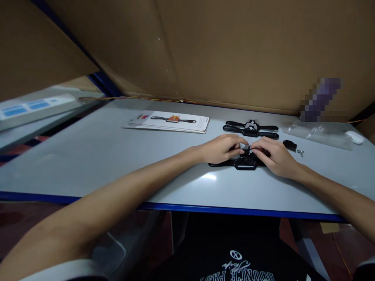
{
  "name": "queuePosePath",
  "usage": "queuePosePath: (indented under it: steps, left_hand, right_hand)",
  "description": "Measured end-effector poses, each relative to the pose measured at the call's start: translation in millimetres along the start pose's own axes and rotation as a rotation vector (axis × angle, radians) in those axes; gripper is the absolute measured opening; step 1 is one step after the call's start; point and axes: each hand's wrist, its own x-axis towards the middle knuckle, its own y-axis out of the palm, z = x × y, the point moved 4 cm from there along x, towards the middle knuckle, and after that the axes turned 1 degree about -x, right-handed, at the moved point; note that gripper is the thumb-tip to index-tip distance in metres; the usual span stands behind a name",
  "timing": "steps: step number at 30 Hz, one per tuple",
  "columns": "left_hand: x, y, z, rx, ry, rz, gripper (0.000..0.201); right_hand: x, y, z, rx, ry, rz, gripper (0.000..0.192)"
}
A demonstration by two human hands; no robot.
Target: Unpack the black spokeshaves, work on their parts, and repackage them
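Note:
A black spokeshave body lies flat on the table in front of me, its slotted middle showing and its right handle partly behind my right hand. My left hand is curled over the left side of it, thumb and fingers closed at the edge of a small black plate. From the right, my right hand pinches at a small silvery part on that same plate; its exact shape is hidden by my fingertips. Just beyond my hands lie two black spokeshaves, side by side.
Right of my hands are a loose black plate and small silvery screws. Printed cards lie at the back left. A clear plastic bag and a white mouse-shaped object lie at right. A cardboard wall stands behind.

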Motion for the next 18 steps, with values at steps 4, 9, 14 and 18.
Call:
queuePosePath:
  steps: [4,9,14,18]
  left_hand:
    - [0,-0.4,0,0.01,-0.006,0.007,0.037]
    - [0,0.0,0,0.012,-0.002,-0.001,0.038]
    - [0,0.8,1,0.015,-0.011,0.007,0.038]
    - [0,0.7,1,0.023,-0.013,0.011,0.038]
  right_hand:
    - [-1,0,0,0.002,-0.01,-0.002,0.018]
    - [-1,1,0,0.006,-0.012,-0.025,0.014]
    - [0,-14,2,-0.017,0.014,-0.134,0.016]
    - [2,-38,-11,-0.234,0.111,-0.039,0.013]
